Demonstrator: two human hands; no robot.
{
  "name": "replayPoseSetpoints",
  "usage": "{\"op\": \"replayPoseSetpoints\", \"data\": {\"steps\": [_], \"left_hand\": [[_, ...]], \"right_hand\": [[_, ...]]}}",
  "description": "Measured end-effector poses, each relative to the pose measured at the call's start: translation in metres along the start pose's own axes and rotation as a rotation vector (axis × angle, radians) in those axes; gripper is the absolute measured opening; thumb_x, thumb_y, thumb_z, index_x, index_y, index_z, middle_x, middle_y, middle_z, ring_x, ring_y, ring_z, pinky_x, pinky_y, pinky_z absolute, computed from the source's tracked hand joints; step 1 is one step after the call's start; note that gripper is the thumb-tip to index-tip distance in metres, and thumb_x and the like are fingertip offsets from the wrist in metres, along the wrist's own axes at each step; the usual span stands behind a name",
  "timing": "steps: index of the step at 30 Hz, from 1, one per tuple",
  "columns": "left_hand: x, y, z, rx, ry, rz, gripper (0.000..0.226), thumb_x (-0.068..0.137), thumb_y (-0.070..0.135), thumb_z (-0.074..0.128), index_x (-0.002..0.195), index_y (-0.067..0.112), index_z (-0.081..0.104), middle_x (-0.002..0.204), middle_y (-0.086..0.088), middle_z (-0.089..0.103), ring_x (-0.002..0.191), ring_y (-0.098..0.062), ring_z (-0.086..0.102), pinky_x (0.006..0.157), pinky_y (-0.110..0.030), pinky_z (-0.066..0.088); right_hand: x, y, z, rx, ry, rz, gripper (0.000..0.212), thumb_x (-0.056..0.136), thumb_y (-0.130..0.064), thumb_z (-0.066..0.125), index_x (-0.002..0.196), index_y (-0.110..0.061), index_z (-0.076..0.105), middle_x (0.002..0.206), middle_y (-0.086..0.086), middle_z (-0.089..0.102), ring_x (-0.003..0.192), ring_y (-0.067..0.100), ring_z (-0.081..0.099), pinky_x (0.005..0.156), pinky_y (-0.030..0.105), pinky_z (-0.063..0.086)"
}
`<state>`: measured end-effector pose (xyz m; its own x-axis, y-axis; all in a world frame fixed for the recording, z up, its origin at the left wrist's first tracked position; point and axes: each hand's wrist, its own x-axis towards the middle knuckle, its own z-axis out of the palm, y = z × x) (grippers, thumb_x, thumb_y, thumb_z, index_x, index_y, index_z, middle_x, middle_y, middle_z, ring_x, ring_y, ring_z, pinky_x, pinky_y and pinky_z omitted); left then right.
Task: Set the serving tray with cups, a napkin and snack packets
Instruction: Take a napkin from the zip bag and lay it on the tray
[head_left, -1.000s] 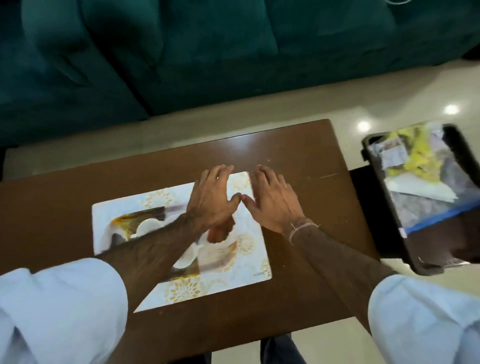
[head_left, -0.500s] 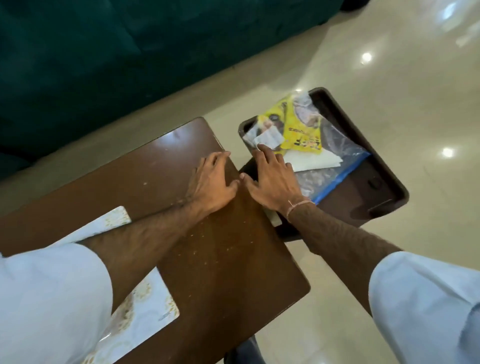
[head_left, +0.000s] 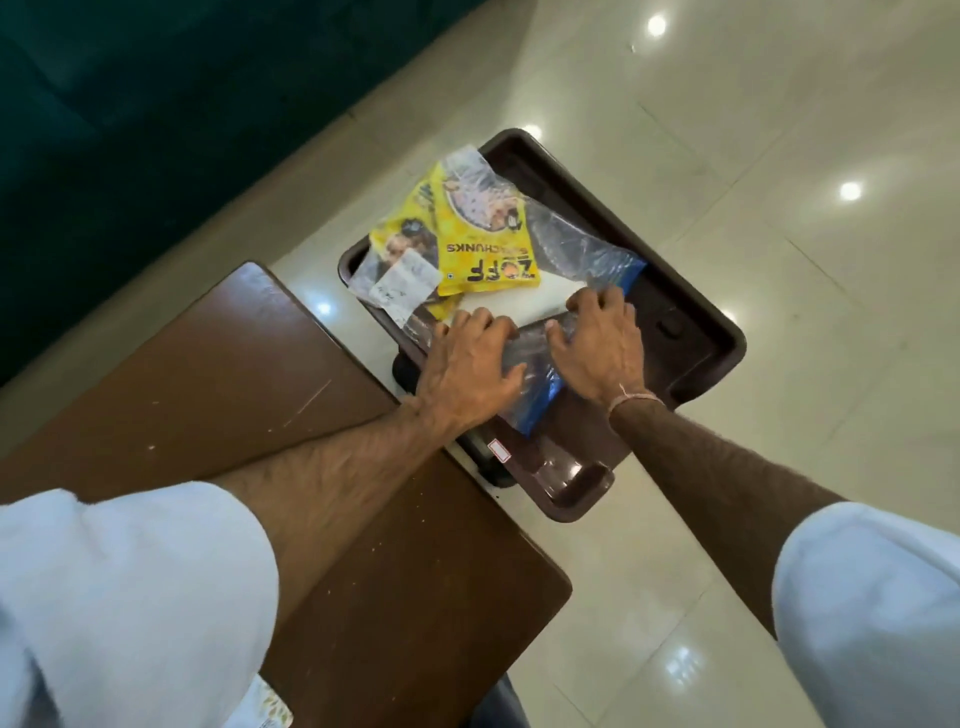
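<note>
A dark brown serving tray (head_left: 693, 338) stands just off the right end of the wooden table (head_left: 234, 374). In it lie two yellow snack packets (head_left: 488, 244), a small clear packet with a white label (head_left: 405, 286), a white napkin (head_left: 550, 300) and a clear plastic bag with a blue edge (head_left: 582, 244). My left hand (head_left: 467, 369) and my right hand (head_left: 597, 348) are side by side on the near part of that bag, fingers curled into the plastic. No cups are in view.
A dark green sofa (head_left: 156, 130) runs along the upper left. Glossy cream floor tiles (head_left: 779, 156) surround the tray. A corner of the patterned placemat (head_left: 265, 706) shows at the bottom edge. Something black (head_left: 408, 371) sits under the tray's left side.
My view has swung right from the placemat to the tray. Both hands left the table and came onto the plastic bag in the tray, fingers now curled.
</note>
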<state>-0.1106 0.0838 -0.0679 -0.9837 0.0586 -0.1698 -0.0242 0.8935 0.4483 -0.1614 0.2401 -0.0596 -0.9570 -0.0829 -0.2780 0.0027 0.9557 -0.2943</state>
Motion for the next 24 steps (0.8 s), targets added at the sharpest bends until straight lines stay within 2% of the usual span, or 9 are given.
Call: {"op": "replayPoseSetpoints", "data": {"steps": [3,7,10,13,16,17,19,21,24], "left_hand": [[0.006,0.019,0.018,-0.014,-0.150,0.003,0.053,0.079,0.055,0.068,0.118,0.020,0.058,0.113,-0.004,0.056,0.107,-0.025,0.052,0.090,-0.041,0.044],[0.012,0.038,0.035,0.035,-0.141,-0.036,0.063,0.072,0.060,0.072,0.115,0.019,0.053,0.116,-0.007,0.054,0.107,-0.026,0.051,0.089,-0.041,0.047],[0.015,0.049,0.038,0.031,-0.098,-0.064,0.045,0.077,0.044,0.069,0.109,0.016,0.056,0.113,-0.009,0.058,0.106,-0.030,0.054,0.087,-0.043,0.047],[0.018,0.053,0.032,-0.099,-0.076,-0.149,0.022,0.075,0.031,0.066,0.092,0.016,0.067,0.094,-0.004,0.069,0.092,-0.025,0.063,0.080,-0.038,0.054],[0.020,0.051,0.028,-0.335,-0.084,-0.352,0.005,0.074,0.024,0.074,0.073,0.020,0.070,0.075,0.005,0.071,0.079,-0.017,0.066,0.076,-0.032,0.055],[0.020,0.050,0.027,-0.406,-0.052,-0.402,0.010,0.075,0.022,0.075,0.070,0.021,0.067,0.070,0.008,0.067,0.075,-0.015,0.064,0.071,-0.030,0.052],[0.017,0.047,0.024,-0.510,0.062,-0.448,0.014,0.080,0.022,0.072,0.073,0.021,0.061,0.067,0.012,0.059,0.071,-0.014,0.056,0.062,-0.029,0.040],[0.010,0.045,0.020,-0.581,0.179,-0.421,0.013,0.086,0.025,0.065,0.081,0.018,0.055,0.071,0.011,0.056,0.072,-0.018,0.053,0.063,-0.029,0.035],[-0.001,0.043,0.013,-0.643,0.276,-0.310,0.011,0.090,0.028,0.054,0.089,0.018,0.048,0.076,0.007,0.056,0.073,-0.021,0.054,0.063,-0.031,0.037]], "right_hand": [[-0.002,0.019,0.005,0.120,0.016,0.093,0.042,0.092,-0.030,0.057,0.127,-0.009,0.049,0.125,0.017,0.046,0.112,0.038,0.051,0.097,0.051,0.046],[-0.007,0.032,0.008,0.287,0.091,0.161,0.037,0.091,-0.023,0.063,0.123,-0.010,0.049,0.122,0.012,0.051,0.105,0.029,0.059,0.094,0.041,0.051],[-0.007,0.034,0.007,0.472,0.126,0.263,0.032,0.091,-0.020,0.063,0.119,-0.012,0.052,0.107,0.006,0.064,0.098,0.022,0.064,0.092,0.041,0.053],[-0.006,0.034,0.005,0.716,0.132,0.410,0.023,0.092,-0.018,0.062,0.114,-0.015,0.058,0.095,0.003,0.071,0.092,0.022,0.069,0.090,0.042,0.055],[-0.005,0.029,0.002,0.955,0.168,0.529,0.012,0.093,-0.012,0.059,0.103,-0.015,0.063,0.091,0.010,0.074,0.069,0.018,0.069,0.066,0.029,0.058],[-0.004,0.026,0.001,1.041,0.162,0.551,0.010,0.094,-0.009,0.058,0.101,-0.013,0.063,0.090,0.012,0.075,0.062,0.017,0.067,0.058,0.026,0.056],[-0.003,0.020,-0.001,1.201,0.106,0.582,0.011,0.095,-0.003,0.055,0.102,-0.005,0.063,0.088,0.017,0.073,0.059,0.019,0.066,0.054,0.026,0.054],[0.001,0.011,-0.003,1.357,0.013,0.604,0.012,0.097,0.002,0.052,0.105,0.002,0.061,0.086,0.018,0.070,0.061,0.020,0.067,0.057,0.027,0.057],[0.008,-0.007,-0.009,1.495,-0.115,0.682,0.012,0.093,0.009,0.056,0.104,0.005,0.059,0.076,0.017,0.065,0.054,0.019,0.067,0.054,0.025,0.060]]}}
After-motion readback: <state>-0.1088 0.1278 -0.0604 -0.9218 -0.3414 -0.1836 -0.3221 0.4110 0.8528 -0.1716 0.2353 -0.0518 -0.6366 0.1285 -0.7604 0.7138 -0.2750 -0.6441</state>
